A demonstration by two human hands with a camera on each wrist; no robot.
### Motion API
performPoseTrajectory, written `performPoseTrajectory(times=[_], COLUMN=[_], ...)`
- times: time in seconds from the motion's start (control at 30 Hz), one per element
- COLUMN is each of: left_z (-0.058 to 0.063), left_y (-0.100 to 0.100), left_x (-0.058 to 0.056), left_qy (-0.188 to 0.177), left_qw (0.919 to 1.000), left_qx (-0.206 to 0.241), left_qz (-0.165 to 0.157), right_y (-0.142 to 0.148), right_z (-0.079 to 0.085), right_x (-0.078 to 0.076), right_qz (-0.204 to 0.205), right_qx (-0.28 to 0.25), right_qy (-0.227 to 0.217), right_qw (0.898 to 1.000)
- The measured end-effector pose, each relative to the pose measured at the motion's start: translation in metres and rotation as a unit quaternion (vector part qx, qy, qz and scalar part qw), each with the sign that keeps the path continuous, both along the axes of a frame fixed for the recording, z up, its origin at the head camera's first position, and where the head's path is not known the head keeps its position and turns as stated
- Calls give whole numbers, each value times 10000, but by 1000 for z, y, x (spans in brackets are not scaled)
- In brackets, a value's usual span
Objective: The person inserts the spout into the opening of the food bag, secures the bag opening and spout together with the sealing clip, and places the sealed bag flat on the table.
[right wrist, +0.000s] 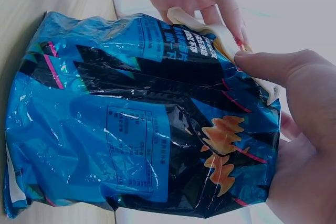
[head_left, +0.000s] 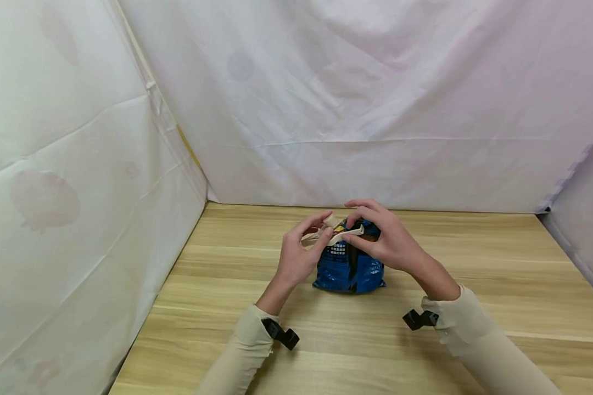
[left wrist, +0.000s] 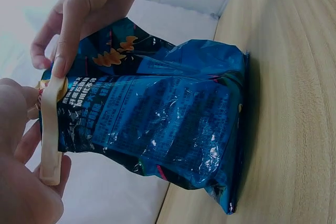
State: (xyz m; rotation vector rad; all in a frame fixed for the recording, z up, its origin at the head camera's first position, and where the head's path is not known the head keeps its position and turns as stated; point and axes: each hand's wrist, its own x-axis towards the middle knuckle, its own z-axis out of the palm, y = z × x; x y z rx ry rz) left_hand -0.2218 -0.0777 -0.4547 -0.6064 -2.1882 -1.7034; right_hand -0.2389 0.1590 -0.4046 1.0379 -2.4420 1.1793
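Note:
A blue and black snack bag (head_left: 350, 274) with pictures of wavy chips stands upright on the table, its top bunched between both hands. Across the bag's mouth lies a cream plastic bag clip (left wrist: 50, 129), its long bar against the printed side. My left hand (head_left: 298, 255) pinches the clip near one end, thumb on the near side. My right hand (head_left: 392, 241) grips the bag's top edge close to the clip's other end. The right thumb (right wrist: 268, 66) presses at the clip and bag mouth, and its other fingers are partly hidden behind the bag.
The wood-grain table (head_left: 217, 307) spreads around the bag. White cloth walls (head_left: 296, 164) rise behind the table and at both sides. Each wrist carries a small black camera mount (head_left: 280, 333) over a cream sleeve (head_left: 242, 345).

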Motion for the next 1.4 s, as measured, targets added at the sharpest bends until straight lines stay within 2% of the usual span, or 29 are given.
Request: performPoseTrajectory(times=[0.17,0.47,0.9,1.1,1.4], left_z=[1,4,4,4,2], left_y=[1,4,2,1,-1], left_x=[0,1,1,2,1], left_qy=[78,632,1016,1011,1002], left_qw=[9999,9970,9924,9924,9929], left_qx=[21,-296,-513,-525,-481], left_qz=[70,332,458,469,425], right_y=[0,1,1,-1,0], right_z=[1,7,10,11,12], right_x=[0,1,2,2,2], right_qz=[-16,-22,-80,-61,-3], right_qx=[120,94,41,12,-276], right_qy=[203,205,395,573,450], right_qw=[9997,9997,9992,9983,9986])
